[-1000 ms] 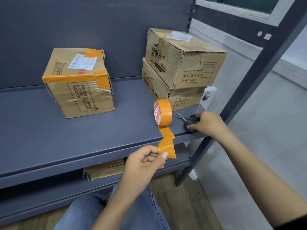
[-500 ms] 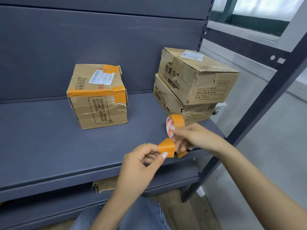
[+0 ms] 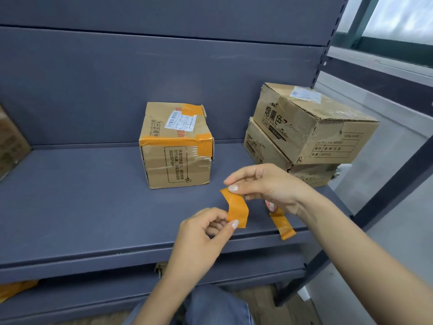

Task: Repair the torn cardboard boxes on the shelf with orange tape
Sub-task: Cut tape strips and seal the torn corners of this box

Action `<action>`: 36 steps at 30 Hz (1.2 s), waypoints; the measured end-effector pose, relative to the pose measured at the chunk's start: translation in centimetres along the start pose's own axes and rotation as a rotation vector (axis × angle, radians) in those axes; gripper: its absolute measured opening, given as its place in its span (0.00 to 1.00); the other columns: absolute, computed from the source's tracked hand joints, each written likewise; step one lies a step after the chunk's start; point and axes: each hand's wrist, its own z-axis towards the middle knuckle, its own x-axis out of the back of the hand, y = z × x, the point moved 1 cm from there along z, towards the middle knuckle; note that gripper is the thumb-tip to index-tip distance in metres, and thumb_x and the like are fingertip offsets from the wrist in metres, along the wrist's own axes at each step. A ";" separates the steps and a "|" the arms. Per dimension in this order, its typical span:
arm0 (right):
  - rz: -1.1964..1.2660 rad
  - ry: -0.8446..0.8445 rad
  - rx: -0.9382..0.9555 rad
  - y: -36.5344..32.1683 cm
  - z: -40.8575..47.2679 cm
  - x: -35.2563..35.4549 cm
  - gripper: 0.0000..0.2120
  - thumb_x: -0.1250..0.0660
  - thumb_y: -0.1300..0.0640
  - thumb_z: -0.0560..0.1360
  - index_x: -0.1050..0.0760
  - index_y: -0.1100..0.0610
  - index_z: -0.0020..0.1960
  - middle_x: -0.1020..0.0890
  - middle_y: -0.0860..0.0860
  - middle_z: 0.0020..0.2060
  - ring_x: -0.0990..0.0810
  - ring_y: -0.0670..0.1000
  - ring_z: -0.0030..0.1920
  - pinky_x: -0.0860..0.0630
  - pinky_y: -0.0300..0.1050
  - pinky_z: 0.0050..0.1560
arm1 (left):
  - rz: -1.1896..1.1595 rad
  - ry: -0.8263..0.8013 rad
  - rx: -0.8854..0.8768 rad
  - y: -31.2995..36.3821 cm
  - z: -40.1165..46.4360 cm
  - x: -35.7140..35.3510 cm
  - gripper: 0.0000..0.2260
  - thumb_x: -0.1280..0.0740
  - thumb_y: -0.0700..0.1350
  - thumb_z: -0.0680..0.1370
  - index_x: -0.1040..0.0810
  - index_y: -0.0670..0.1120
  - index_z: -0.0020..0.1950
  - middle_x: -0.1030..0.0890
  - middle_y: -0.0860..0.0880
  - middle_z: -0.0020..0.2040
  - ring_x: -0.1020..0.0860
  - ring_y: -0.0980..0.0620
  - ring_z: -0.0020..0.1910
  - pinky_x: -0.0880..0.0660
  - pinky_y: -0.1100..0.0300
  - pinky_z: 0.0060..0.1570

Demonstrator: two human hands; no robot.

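Note:
A cut strip of orange tape [image 3: 236, 207] hangs between my two hands above the grey shelf [image 3: 82, 207]. My right hand [image 3: 269, 186] pinches its upper end and my left hand [image 3: 206, 228] pinches its lower end. Behind my right wrist the orange tape roll [image 3: 271, 205] is mostly hidden, and its loose tail [image 3: 282, 225] trails to the shelf's front edge. A small cardboard box [image 3: 177, 146] with orange tape along its top edges stands at mid-shelf. Two worn cardboard boxes [image 3: 311, 130] are stacked at the right.
Another box edge [image 3: 11, 141] shows at the far left of the shelf. On the lower shelf lie flattened cardboard [image 3: 160, 268] and an orange scrap [image 3: 14, 289]. A dark shelf upright [image 3: 384, 184] runs diagonally on the right. My jeans-clad knee [image 3: 210, 306] is below.
My right hand left the scissors and took the upper end of the tape strip. The strip is now separate from the roll. The view has shifted rightward and up.

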 end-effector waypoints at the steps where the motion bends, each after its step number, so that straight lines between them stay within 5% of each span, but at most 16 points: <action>1: -0.001 0.000 0.020 -0.2 0.3 -0.1 0.06 0.27 0.62 0.71 0.17 0.53 0.45 0.17 0.47 0.37 0.21 0.44 0.41 0.25 0.36 0.45 | -0.002 0.003 0.024 -0.2 0.1 0.3 0.06 0.27 0.42 0.73 0.20 0.51 0.38 0.21 0.53 0.35 0.25 0.59 0.33 0.27 0.70 0.37; 10: -0.084 0.037 0.287 -3.0 3.4 -2.8 0.09 0.26 0.68 0.70 0.18 0.54 0.43 0.18 0.47 0.36 0.21 0.41 0.37 0.24 0.31 0.44 | -0.155 0.035 0.253 -1.7 2.7 4.1 0.05 0.28 0.40 0.74 0.18 0.45 0.38 0.19 0.53 0.30 0.23 0.59 0.31 0.24 0.65 0.38; 14: -0.184 0.122 0.383 -4.4 6.0 -4.0 0.08 0.25 0.65 0.70 0.18 0.52 0.42 0.18 0.49 0.36 0.23 0.44 0.37 0.23 0.37 0.47 | -0.240 0.050 0.303 -1.5 4.2 6.4 0.05 0.28 0.40 0.74 0.18 0.41 0.40 0.18 0.51 0.32 0.23 0.58 0.30 0.25 0.68 0.36; 22: -0.401 0.255 0.555 -8.3 11.1 -6.4 0.07 0.24 0.62 0.71 0.18 0.51 0.43 0.20 0.41 0.35 0.23 0.36 0.36 0.27 0.28 0.43 | -0.288 0.112 0.384 -1.5 8.2 11.4 0.05 0.25 0.43 0.72 0.15 0.42 0.40 0.19 0.48 0.34 0.26 0.55 0.32 0.25 0.63 0.40; 27: -0.403 0.274 0.571 -9.7 14.4 -7.3 0.08 0.25 0.61 0.72 0.19 0.49 0.43 0.19 0.41 0.35 0.23 0.35 0.36 0.25 0.30 0.42 | -0.258 0.144 0.388 -1.4 10.5 13.7 0.04 0.25 0.43 0.72 0.15 0.43 0.40 0.19 0.49 0.33 0.28 0.56 0.30 0.26 0.64 0.39; 32: -0.313 0.274 0.512 -9.7 16.7 -7.8 0.05 0.26 0.63 0.72 0.17 0.59 0.48 0.20 0.45 0.35 0.23 0.31 0.33 0.29 0.23 0.37 | -0.251 0.183 0.398 -1.8 11.3 14.9 0.05 0.25 0.43 0.72 0.15 0.42 0.42 0.18 0.51 0.34 0.27 0.57 0.29 0.25 0.67 0.36; 36: -0.292 0.242 0.417 -8.8 18.3 -8.1 0.04 0.25 0.60 0.72 0.19 0.54 0.45 0.19 0.44 0.36 0.22 0.33 0.34 0.29 0.25 0.38 | -0.282 0.198 0.426 -2.2 11.3 15.1 0.05 0.25 0.43 0.72 0.16 0.42 0.44 0.18 0.52 0.34 0.27 0.58 0.28 0.25 0.67 0.37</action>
